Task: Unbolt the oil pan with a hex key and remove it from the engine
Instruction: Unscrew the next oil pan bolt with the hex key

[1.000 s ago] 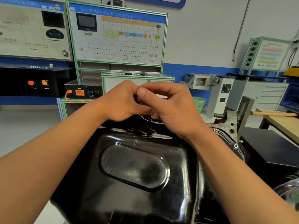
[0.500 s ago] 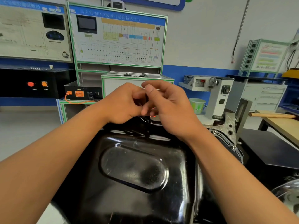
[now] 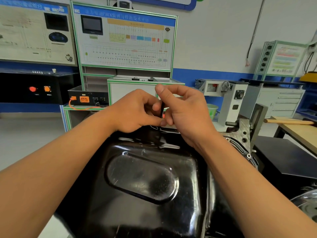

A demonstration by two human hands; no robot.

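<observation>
A vocational training workshop is showing itself here: a green-framed wiring-diagram board [image 3: 123, 42] is standing at twelve o'clock, a grey drawer cabinet [image 3: 281, 102] at two, a wooden workbench [image 3: 298, 131] at three

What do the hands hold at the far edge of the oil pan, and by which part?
A thin dark hex key, upright. Left hand and right hand both pinch its shaft from opposite sides; its tip is hidden.

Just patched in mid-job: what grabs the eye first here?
The glossy black oil pan fills the lower centre. Above its far edge, the left hand and right hand pinch a thin dark hex key upright. A white diagram board stands behind.
</observation>
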